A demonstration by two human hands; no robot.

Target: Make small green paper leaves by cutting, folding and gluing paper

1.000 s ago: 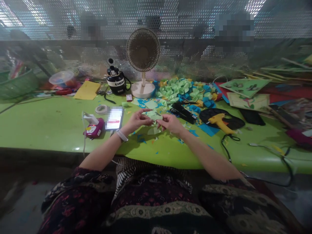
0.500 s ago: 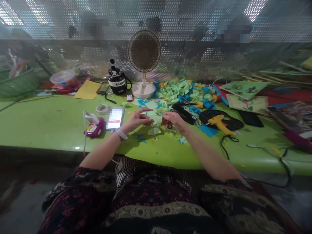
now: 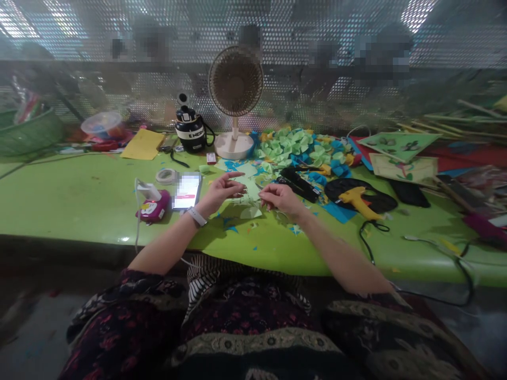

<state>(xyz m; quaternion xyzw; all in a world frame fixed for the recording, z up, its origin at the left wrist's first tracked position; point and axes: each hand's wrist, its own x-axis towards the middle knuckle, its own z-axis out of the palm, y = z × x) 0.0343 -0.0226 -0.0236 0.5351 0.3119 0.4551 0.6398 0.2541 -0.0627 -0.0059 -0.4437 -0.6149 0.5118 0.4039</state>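
A craft workshop, by all appearances — its green tabletop (image 3: 91, 198) strewn with paper scraps (image 3: 251, 213); a yellow glue gun (image 3: 361, 202) and black stapler (image 3: 300, 184) lie nearby. Paper shapes (image 3: 291, 142) are heaped behind.

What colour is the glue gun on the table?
The glue gun is yellow, seen best in the head view.

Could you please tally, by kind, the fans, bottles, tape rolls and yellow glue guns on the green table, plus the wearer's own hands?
Fan: 1
Bottle: 1
Tape roll: 1
Yellow glue gun: 1
Hands: 2 (left hand, right hand)
Total: 6
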